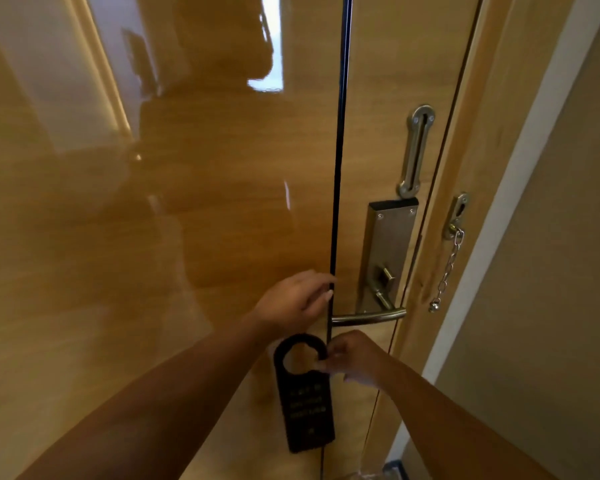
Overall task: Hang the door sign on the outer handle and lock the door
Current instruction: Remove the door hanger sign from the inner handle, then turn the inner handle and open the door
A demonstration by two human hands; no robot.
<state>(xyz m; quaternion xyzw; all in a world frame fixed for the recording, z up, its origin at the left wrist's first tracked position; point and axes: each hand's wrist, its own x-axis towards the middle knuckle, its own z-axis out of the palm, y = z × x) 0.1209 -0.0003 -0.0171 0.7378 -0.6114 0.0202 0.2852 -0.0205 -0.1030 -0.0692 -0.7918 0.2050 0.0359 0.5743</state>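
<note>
A black door sign (pixel 303 407) with a round hook hole and pale lettering hangs upright in front of the glossy wooden door (pixel 153 237). My right hand (pixel 352 358) pinches its top right rim beside the hole. My left hand (pixel 297 299) is a little above, fingers curled at the black vertical strip on the door, just left of the metal lever handle (pixel 369 317). The handle sticks out from a steel lock plate (pixel 385 251) that carries a small thumb turn (pixel 387 273).
A slotted metal chain track (pixel 415 150) is fixed above the lock plate. A security chain (pixel 447 268) hangs loose from its bracket on the door frame (pixel 465 209). A beige wall (pixel 551 271) runs along the right side.
</note>
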